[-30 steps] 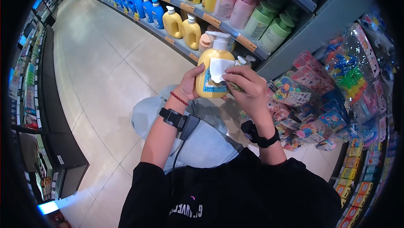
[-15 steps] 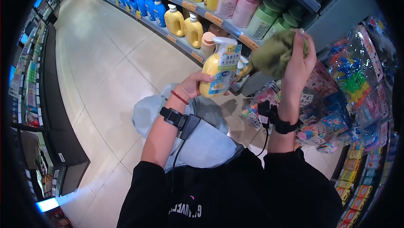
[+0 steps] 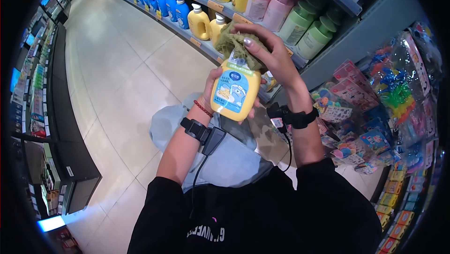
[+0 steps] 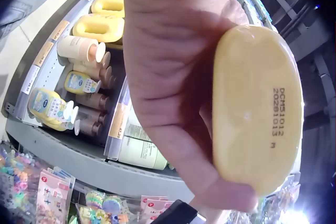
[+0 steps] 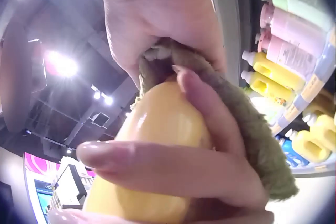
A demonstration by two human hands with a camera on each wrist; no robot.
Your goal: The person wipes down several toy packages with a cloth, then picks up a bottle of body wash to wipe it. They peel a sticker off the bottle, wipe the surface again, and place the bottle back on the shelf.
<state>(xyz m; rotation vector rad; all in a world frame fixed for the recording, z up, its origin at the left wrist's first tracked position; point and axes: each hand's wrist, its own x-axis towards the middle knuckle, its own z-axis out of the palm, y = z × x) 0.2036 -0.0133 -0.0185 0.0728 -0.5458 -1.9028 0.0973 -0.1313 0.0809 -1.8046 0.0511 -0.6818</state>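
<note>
My left hand (image 3: 212,87) grips a yellow pump bottle (image 3: 238,92) around its body, its blue bear label facing me. In the left wrist view the flat base of the bottle (image 4: 257,108) shows a printed date code, with fingers wrapped along its side. My right hand (image 3: 274,52) holds a green fuzzy cloth (image 3: 227,41) over the top of the bottle, covering the pump head. From the right wrist, the cloth (image 5: 257,134) drapes under the palm and down beside the bottle's shoulder.
Shelves ahead carry yellow jugs (image 3: 198,22), blue bottles (image 3: 182,12), pink bottles (image 3: 258,1) and green bottles (image 3: 316,36). Bagged toys (image 3: 391,90) hang at the right. A dark display shelf (image 3: 75,160) stands at the left beside the tiled floor (image 3: 122,76).
The right hand was at the bottle's label, swung out right with the cloth, then came back over the pump. The left hand has kept its grip while turning the bottle's label forward.
</note>
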